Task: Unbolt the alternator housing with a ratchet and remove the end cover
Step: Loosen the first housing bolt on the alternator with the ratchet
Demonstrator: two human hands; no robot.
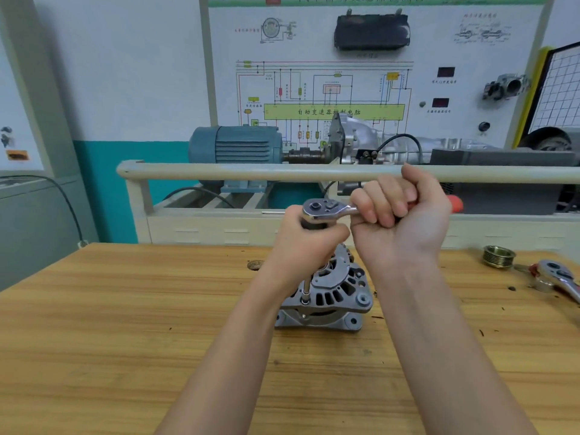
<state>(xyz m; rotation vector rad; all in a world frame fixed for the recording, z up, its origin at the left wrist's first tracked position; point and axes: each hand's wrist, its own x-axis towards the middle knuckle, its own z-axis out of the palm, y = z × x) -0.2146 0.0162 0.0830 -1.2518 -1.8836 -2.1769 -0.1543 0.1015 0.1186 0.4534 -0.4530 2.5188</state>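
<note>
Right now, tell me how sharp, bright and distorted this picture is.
Head view: even indoor light, soft shadows; the rail bows from wide-angle distortion; the ratchet head shows small glints; alternator and both hands, left hand, right hand, fairly sharp; the wall chart's small print blurs.

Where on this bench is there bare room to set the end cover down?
Bare wood lies left of the alternator, out to the table's left edge, and along the near edge between the forearms. The right end is crowded by the pulley and the spare ratchet.
</note>
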